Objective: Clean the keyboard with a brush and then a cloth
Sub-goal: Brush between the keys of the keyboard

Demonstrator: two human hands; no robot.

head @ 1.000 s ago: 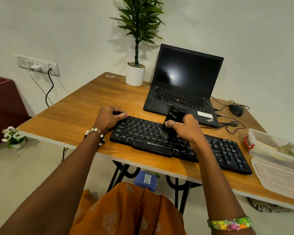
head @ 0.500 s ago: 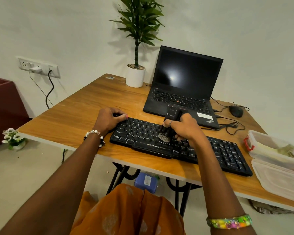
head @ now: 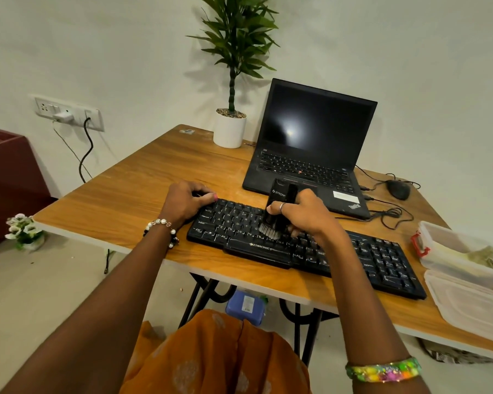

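A black keyboard point(head: 376, 257) lies along the near edge of the wooden desk point(head: 143, 194). My right hand point(head: 308, 214) grips a black brush point(head: 279, 206) held upright, its pale bristles touching the keys around the keyboard's middle. My left hand point(head: 185, 200) rests on the keyboard's far left corner, fingers curled over its edge. A pale cloth point(head: 484, 254) lies inside a clear plastic box point(head: 444, 257) at the desk's right end.
An open black laptop point(head: 313, 155) stands just behind the keyboard. A potted plant point(head: 229, 129) stands at the back; a mouse point(head: 399, 189) with tangled cables lies at right. The box's lid point(head: 473, 302) lies at the near right.
The brush has tipped from leaning to upright and its bristles have swept a little across the middle keys. My left hand has stayed on the keyboard's corner.
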